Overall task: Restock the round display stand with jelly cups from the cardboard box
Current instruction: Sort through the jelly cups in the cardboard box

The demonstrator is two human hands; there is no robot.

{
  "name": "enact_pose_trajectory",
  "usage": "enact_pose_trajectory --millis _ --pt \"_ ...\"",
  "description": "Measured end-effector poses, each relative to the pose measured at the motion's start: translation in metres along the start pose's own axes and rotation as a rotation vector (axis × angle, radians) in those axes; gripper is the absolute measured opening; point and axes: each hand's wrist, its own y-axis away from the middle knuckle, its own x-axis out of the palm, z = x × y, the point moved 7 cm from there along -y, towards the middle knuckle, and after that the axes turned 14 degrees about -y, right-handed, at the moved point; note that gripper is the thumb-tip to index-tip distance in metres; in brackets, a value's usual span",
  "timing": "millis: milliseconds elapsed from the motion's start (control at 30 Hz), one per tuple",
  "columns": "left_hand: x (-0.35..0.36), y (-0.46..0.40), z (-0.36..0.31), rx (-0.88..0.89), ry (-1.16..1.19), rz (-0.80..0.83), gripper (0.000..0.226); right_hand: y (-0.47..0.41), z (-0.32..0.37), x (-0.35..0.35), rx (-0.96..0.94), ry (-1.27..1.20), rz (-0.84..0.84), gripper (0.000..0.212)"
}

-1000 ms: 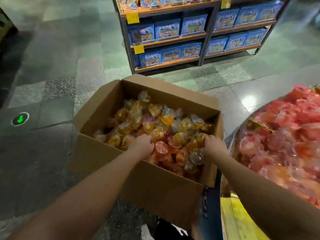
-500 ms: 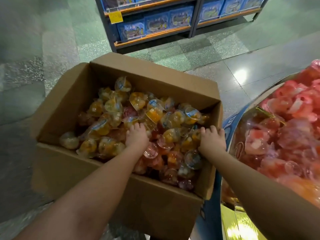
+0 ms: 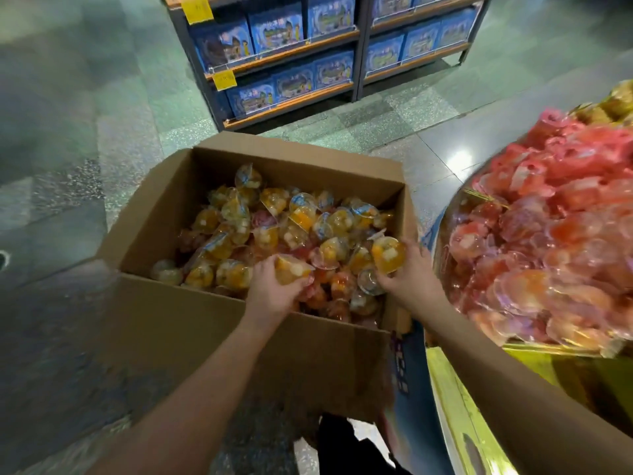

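An open cardboard box [image 3: 191, 337] stands on the floor, filled with several orange and yellow jelly cups [image 3: 274, 221]. My left hand [image 3: 270, 293] is inside the box near its front wall and grips an orange jelly cup [image 3: 291, 270]. My right hand [image 3: 407, 279] is at the box's right side and grips jelly cups [image 3: 387, 258], one orange cup on top and a clear-lidded one below. The round display stand [image 3: 442, 231] rises just right of the box, heaped with red and pink jelly cups [image 3: 555, 241].
A shelf unit [image 3: 359, 60] with blue boxed goods and yellow price tags stands behind the box. Grey-green tiled floor [image 3: 85, 138] spreads to the left. The stand's yellow and blue base [image 3: 445, 399] sits close to my right forearm.
Both hands, earlier lying palm-down on the pile, have closed round cups and lifted them slightly. The view has tilted up and the shelves show more.
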Motion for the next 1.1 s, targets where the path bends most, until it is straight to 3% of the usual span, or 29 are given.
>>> enact_pose_trajectory --millis 167,433,833,1100 --pt "0.019 0.123 0.001 0.048 0.328 0.104 0.062 0.129 -0.019 -0.024 -0.067 -0.056 -0.052 0.083" --pt "0.071 0.288 -0.006 0.211 0.554 0.303 0.039 0.335 -0.089 -0.083 0.01 -0.047 -0.139 0.082" --pt "0.209 0.483 -0.075 0.405 0.458 0.528 0.056 0.544 -0.225 -0.216 0.066 -0.109 -0.36 0.081" --pt "0.376 0.618 -0.162 0.415 0.344 0.64 0.05 0.654 -0.381 -0.326 0.152 -0.108 -0.429 0.078"
